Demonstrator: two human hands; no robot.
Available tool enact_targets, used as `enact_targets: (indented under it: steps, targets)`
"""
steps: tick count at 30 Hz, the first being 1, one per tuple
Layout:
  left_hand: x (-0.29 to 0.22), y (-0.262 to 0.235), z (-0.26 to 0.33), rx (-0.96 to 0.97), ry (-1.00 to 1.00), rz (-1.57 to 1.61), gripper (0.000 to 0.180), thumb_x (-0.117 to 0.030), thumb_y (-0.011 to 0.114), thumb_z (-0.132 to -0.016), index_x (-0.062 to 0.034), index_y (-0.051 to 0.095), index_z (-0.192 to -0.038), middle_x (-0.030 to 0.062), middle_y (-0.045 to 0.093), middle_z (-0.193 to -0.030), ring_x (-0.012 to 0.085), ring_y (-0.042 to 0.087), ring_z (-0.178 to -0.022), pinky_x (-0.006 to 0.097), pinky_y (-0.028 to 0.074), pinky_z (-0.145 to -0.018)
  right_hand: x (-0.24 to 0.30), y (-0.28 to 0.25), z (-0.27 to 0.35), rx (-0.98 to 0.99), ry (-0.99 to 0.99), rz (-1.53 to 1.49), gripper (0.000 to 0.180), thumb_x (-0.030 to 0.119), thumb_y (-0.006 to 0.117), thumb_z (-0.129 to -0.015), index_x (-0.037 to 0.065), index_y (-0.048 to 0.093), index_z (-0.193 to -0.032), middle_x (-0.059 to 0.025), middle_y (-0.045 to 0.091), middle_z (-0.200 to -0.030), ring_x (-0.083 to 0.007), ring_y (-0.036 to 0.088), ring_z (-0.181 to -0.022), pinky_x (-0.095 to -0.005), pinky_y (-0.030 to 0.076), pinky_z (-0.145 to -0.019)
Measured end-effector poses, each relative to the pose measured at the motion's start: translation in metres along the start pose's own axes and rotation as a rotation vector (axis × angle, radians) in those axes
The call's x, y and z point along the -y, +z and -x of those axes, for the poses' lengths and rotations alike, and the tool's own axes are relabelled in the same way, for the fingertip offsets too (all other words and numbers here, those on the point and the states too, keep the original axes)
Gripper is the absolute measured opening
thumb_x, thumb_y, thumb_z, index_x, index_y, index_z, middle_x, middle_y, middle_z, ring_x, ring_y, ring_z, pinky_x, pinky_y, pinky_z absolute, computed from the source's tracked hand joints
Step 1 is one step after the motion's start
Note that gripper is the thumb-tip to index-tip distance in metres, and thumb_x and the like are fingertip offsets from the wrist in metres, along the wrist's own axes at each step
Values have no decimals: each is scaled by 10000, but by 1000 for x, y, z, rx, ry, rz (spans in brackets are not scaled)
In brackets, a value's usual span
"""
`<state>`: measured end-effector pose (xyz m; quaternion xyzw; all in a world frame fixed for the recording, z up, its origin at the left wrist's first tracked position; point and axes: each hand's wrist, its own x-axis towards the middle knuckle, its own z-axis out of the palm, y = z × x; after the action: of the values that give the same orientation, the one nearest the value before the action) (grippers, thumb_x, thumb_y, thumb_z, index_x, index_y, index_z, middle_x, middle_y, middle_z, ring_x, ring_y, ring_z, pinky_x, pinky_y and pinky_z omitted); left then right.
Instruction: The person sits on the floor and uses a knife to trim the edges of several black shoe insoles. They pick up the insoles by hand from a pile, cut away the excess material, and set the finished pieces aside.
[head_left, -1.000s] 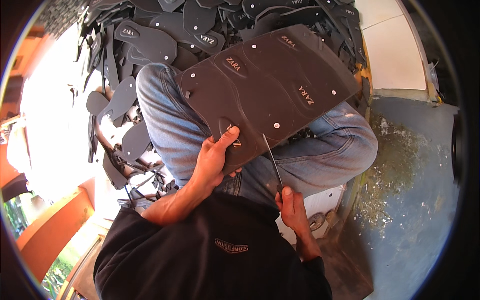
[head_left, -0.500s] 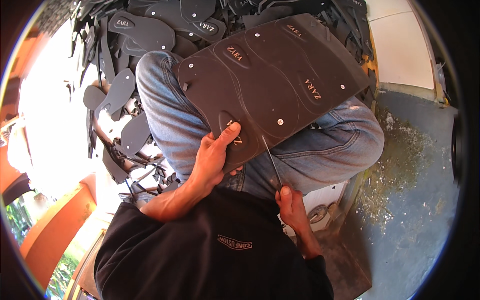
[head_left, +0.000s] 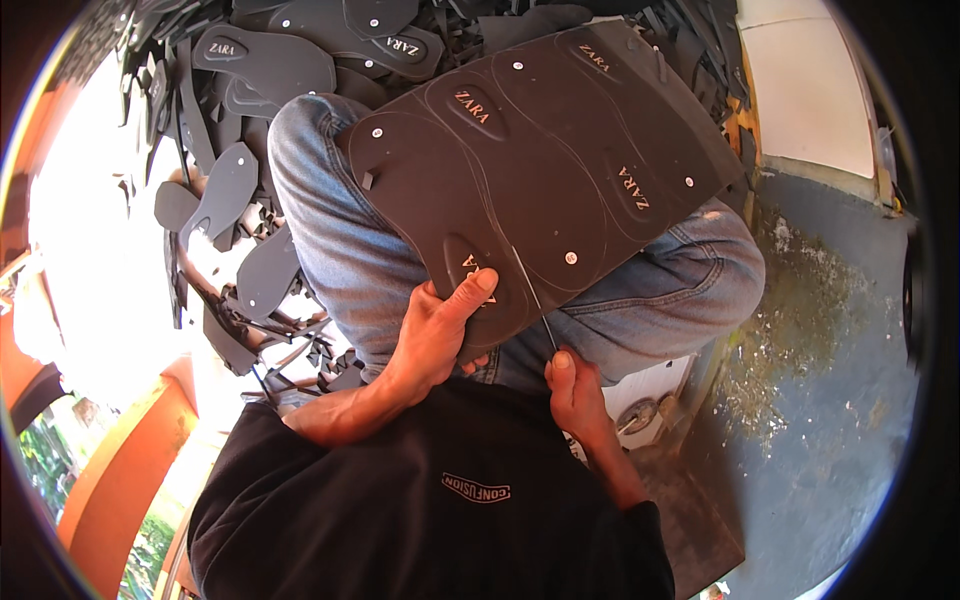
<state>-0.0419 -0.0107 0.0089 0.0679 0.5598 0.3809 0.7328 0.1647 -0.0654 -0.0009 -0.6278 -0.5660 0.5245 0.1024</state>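
Note:
A large black foam sheet (head_left: 560,190), marked with curved sole outlines, oval pads and small white dots, lies tilted across my lap. My left hand (head_left: 440,320) grips its near left edge, thumb on top over one oval pad and fingers underneath. In my closed right hand (head_left: 577,390) is a thin, long-bladed knife (head_left: 535,297); the handle is mostly hidden by my fingers. The blade reaches up from the sheet's near edge along the line between two sole outlines, its tip at the sheet. Both bent knees in blue jeans (head_left: 650,290) support the sheet.
Cut black insole shapes (head_left: 265,65) and dark offcuts are heaped beyond my knees and to the left, among narrow scraps (head_left: 310,345). On the right is a stained grey floor (head_left: 840,330). A brown box-like surface (head_left: 690,520) stands beside my right forearm.
The knife and my right hand have moved a little up and left, the tip reaching farther into the sheet. My left hand and the sheet's near corner have shifted slightly right and down.

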Motion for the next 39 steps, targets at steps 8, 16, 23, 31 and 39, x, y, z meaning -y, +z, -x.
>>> enact_targets:
  steps: [8,16,23,31,39]
  targets:
    - [-4,1,0,38,-43,-54,372,-394,582,-861,-24,553,-866,40,551,-630,96,470,-355,195,341,-264,10,13,-26,-32,7,-11,372,306,361,-950,-7,548,-873,-236,538,-647,-475,523,-663,-489,394,-560]
    - [-10,3,1,32,-78,-88,381,-387,584,-865,-10,564,-809,52,550,-551,95,466,-328,199,333,-251,6,32,-48,-102,-123,9,323,238,368,-932,-28,544,-885,-165,573,-699,-305,571,-654,-394,430,-613]
    - [-14,4,0,54,-89,-75,424,-408,593,-855,13,562,-809,54,552,-552,93,468,-325,192,318,-238,19,47,-72,-193,-326,38,273,171,577,-813,25,592,-1043,-208,613,-994,-405,574,-912,-467,442,-786]
    - [-20,-3,0,90,-145,-69,414,-396,598,-855,10,534,-812,60,540,-531,98,466,-320,197,319,-238,23,48,-91,-218,-510,86,387,149,652,-747,67,580,-1118,-132,586,-1098,-333,549,-1024,-449,409,-860]
    - [-27,-15,3,135,-152,-97,433,-427,598,-847,2,547,-818,41,540,-529,81,445,-311,186,309,-253,-21,46,-108,-302,-741,404,394,169,614,-807,53,558,-1179,-126,553,-1194,-294,532,-1103,-420,400,-939]
